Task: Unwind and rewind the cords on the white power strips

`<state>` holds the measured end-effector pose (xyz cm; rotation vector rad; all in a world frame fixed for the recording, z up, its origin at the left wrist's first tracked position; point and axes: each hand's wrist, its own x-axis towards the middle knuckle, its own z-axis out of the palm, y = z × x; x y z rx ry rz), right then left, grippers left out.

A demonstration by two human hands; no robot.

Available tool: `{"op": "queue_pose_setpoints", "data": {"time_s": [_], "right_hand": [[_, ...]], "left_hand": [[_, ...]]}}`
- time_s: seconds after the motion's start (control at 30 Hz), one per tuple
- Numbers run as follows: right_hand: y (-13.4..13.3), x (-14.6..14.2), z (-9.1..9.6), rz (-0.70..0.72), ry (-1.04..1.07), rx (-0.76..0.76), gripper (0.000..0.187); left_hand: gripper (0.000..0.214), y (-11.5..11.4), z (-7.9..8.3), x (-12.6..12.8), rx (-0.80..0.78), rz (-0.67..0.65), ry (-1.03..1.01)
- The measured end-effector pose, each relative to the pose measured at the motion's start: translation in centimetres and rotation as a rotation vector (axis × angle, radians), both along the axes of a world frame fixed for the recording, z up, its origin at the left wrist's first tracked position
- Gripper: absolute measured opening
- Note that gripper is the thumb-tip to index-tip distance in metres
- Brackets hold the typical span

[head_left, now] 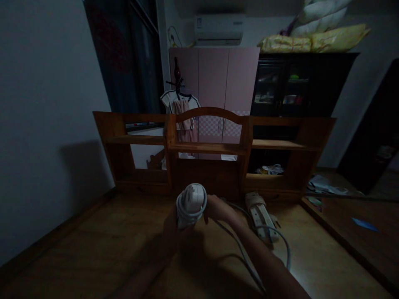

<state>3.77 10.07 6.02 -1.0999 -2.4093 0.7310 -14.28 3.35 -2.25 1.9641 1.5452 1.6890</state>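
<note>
My left hand [176, 230] is closed around the lower part of a white block [195, 198], which looks like a power strip seen end-on. Several turns of grey-white cord [190, 216] are wound about it. Close against its right side, my right hand [216, 207] has its fingers curled on the cord. From there a loose grey length [240, 245] trails down and loops to the right. Another pale power strip [263, 218], its cord wrapped around the far end, lies on the wooden surface beyond my right forearm. A small plug with prongs sits beside it.
A wooden shelf unit [207, 146] stands along the far edge of the wooden surface [124, 241]. A white wall [46, 124] bounds the left side. Behind are pink cabinets [213, 79], a dark cabinet [277, 83] and clothes on a stand [182, 108]. A blue packet [364, 224] lies at right.
</note>
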Motion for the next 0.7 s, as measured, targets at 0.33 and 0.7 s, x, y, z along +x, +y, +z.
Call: {"op": "queue_pose_setpoints", "data": {"time_s": [0.33, 0.7], "right_hand": [[-0.1, 5.7, 8.1, 0.087, 0.562, -0.152, 0.035], [-2.6, 10.4, 11.9, 0.192, 0.669, -0.148, 0.034]], "left_hand": [[0.060, -0.4, 1.5, 1.8, -0.304, 0.043, 0.039], [0.062, 1.2, 0.6, 0.5, -0.508, 0.125, -0.596]]}}
